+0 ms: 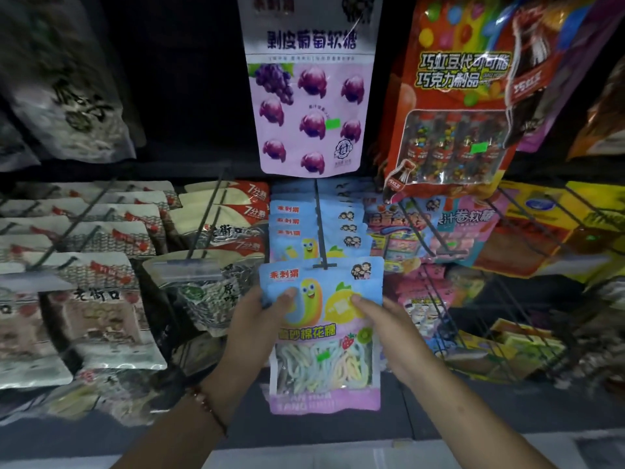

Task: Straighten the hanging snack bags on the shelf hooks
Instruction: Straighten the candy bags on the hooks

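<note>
A blue and purple marshmallow candy bag [323, 336] hangs at the front of a dark metal hook [320, 225], with several matching bags [297, 228] stacked behind it on the same hook. My left hand [260, 319] grips the bag's left edge, thumb on its front. On the right edge, my right hand [392, 330] holds the bag with the thumb pressed on the front. The bag hangs nearly upright, facing me.
A purple grape gummy bag [309, 106] hangs above. An orange chocolate bean pack [456, 96] hangs upper right. Grey and white seed bags [101, 299] fill hooks at left, and a leaning seed bag [206, 292] sits beside my left hand. Wire hooks [436, 292] with colourful packs stand right.
</note>
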A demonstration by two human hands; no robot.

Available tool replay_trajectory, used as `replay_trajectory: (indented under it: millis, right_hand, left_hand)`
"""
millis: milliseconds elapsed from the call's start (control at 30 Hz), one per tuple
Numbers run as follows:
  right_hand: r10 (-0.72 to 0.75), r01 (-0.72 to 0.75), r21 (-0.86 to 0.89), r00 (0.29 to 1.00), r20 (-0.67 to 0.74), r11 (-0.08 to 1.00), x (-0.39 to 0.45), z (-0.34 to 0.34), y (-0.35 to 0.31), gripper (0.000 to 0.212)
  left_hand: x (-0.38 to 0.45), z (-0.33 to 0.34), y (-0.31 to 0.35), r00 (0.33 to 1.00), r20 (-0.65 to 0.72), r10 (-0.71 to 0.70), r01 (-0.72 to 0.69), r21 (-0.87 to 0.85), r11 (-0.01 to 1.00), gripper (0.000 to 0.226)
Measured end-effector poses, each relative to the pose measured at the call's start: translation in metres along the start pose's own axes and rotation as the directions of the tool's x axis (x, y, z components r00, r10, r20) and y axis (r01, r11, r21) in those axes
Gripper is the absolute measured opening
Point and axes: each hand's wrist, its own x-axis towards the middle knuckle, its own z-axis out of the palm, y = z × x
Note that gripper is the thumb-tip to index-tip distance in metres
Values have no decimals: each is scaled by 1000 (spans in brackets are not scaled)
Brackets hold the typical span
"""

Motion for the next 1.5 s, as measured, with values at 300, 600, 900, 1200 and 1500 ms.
replay_trajectory:
  millis: [300,600,900,1200,1500]
  right_hand:
    - [13,-16,-69,999,-42,997,12,12,6,17]
    - [-23,17,-84,997,-75,996,12,15,7,20]
    - [19,-31,-88,991,-134,996,13,12,12,22]
    - [11,-24,-96,992,-125,995,10,15,14,46]
    - [-11,2,-69,992,-125,998,1,8,11,52]
  left_hand:
    - [21,-4,-19,996,-72,-50,52,33,998,12]
    - [11,-11,-15,998,-7,62,-62,-26,998,22]
    - [16,-3,-4,996,25,81,-79,-77,994,28]
    - [43,8,18,765,275,582,-585,674,451,32]
    - [49,11,28,717,366,593,-676,573,464,15]
